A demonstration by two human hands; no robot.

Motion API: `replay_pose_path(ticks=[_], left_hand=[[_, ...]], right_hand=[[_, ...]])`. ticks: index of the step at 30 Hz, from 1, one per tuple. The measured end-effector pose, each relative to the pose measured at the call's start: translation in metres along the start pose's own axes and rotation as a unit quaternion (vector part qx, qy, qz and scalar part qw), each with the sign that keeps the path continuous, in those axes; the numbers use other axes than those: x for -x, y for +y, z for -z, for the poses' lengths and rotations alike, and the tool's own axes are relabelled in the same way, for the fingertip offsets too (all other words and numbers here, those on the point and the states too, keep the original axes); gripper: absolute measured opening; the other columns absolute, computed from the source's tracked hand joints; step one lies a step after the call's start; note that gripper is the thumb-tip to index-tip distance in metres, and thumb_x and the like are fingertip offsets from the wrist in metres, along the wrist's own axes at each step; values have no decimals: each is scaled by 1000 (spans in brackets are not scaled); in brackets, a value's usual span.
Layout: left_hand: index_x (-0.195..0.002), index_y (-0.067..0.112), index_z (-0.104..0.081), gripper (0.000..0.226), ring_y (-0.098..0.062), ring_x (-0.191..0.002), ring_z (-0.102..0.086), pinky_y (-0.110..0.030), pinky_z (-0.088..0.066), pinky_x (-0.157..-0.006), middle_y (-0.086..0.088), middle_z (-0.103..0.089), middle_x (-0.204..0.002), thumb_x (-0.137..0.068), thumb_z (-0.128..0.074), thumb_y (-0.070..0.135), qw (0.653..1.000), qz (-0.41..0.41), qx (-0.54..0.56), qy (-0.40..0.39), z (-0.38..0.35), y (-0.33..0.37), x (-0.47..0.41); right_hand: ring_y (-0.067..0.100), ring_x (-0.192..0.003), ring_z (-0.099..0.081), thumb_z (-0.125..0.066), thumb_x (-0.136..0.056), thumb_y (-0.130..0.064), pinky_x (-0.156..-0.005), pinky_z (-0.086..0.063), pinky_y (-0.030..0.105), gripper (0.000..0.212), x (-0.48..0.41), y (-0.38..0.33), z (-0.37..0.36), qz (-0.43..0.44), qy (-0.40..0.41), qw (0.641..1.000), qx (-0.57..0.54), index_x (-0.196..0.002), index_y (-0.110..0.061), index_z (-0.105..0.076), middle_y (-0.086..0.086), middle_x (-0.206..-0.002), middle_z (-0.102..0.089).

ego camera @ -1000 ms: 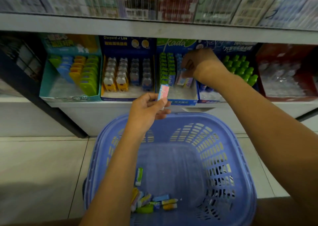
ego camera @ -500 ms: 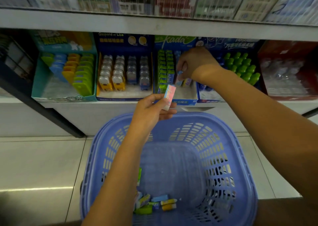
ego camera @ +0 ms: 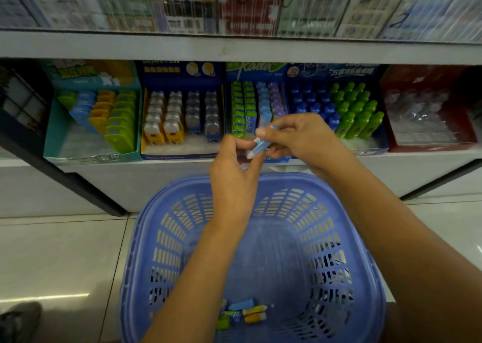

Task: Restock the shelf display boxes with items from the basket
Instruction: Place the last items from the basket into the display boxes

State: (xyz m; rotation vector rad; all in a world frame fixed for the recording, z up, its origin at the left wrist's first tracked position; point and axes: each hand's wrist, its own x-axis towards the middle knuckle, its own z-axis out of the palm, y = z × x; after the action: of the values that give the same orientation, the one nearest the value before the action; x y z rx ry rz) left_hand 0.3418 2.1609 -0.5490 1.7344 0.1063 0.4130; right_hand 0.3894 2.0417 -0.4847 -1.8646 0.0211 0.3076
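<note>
A blue plastic basket (ego camera: 167,212) stands on the floor in front of the shelf, with several small coloured packets (ego camera: 246,312) at its bottom. Above its far rim both hands meet on one small blue packet (ego camera: 258,147). My left hand (ego camera: 232,175) pinches its lower end. My right hand (ego camera: 300,139) pinches its upper end. Just behind them stands the display box (ego camera: 250,107) with rows of green, blue and purple packets.
Other display boxes line the shelf: a teal one (ego camera: 60,133) at left, a dark blue one (ego camera: 182,113) with small bottles, one with blue and green bottles (ego camera: 349,107), a red one (ego camera: 427,113) at right. A shoe (ego camera: 18,321) shows bottom left.
My right hand has come back out of the display box toward my left hand and now pinches the packet that the left hand has raised slightly.
</note>
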Motion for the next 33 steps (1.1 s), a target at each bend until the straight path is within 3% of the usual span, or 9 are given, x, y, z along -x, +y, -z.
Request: replay_pose_path(ticks=[3,6,11,15,21,24,27,29,33], left_hand=[[-106,26,-52,28,0,-95,-59,-15,-50,-83,16,-60,-105,-86,-70,18,998,-35,-37,-24,-2,-4,0],[-135,19,-44,48,-4,-119,-46,-8,-36,-91,7,-51,-134,-91,-63,23,973,-63,-171,-138,-3,-12,0],[-148,14,-31,59,-14,-147,-13,-25,-21,-115,0,-25,-157,-95,-54,30,918,-67,-326,-216,-7,-17,7],[-148,15,-31,57,-15,-146,-14,-26,-21,-114,0,-25,-157,-96,-52,26,915,-72,-328,-222,-4,-18,3],[-148,16,-30,58,-13,-147,-13,-18,-15,-111,1,-24,-157,-96,-53,23,915,-76,-310,-248,0,-18,-1],[-146,14,-35,55,-12,-145,-18,-16,-16,-110,-1,-29,-155,-95,-55,22,922,-64,-272,-269,7,-12,-3],[-123,9,-61,31,-9,-118,-52,-11,-34,-95,-4,-61,-126,-93,-58,18,958,-84,-193,-196,20,-8,1],[-99,10,-68,14,-10,-86,-61,-19,-47,-78,-1,-69,-93,-92,-59,17,969,-32,-175,-174,30,-15,1],[-93,6,-70,16,-25,-93,-65,-23,-43,-71,-14,-71,-95,-89,-58,15,854,121,-391,-322,46,-60,8]], right_hand=[[7,-61,-67,-68,-83,-7,-64,-56,15,21,-4,5,6,53,48,997,-11,-104,-8,-70,9,-85,-71],[7,-64,-57,-63,-89,-11,-69,-50,17,34,-22,6,16,136,126,953,241,-123,-12,-62,3,-89,-62],[16,-78,-61,-74,-78,-6,-77,-52,23,23,-44,8,15,188,94,931,299,-99,-1,-67,11,-90,-67],[17,-81,-63,-74,-77,-4,-82,-54,32,19,-56,16,14,210,51,919,331,-96,0,-70,15,-92,-70],[27,-101,-55,-79,-71,-12,-77,-34,12,28,-63,23,13,215,100,903,357,-97,-3,-73,18,-112,-58],[27,-107,-55,-77,-76,-17,-82,-38,18,30,-68,17,10,185,83,896,396,-103,-6,-72,15,-119,-58],[24,-103,-55,-77,-75,-21,-81,-39,23,35,-60,11,12,191,85,882,423,-106,-8,-66,13,-115,-57],[14,-76,-55,-80,-71,-24,-65,-39,17,35,-39,16,8,220,83,914,330,-97,-10,-62,5,-87,-60],[-1,-56,-49,-79,-73,-28,-52,-36,17,19,0,72,-29,94,-132,923,350,-82,-19,-65,-7,-69,-59]])
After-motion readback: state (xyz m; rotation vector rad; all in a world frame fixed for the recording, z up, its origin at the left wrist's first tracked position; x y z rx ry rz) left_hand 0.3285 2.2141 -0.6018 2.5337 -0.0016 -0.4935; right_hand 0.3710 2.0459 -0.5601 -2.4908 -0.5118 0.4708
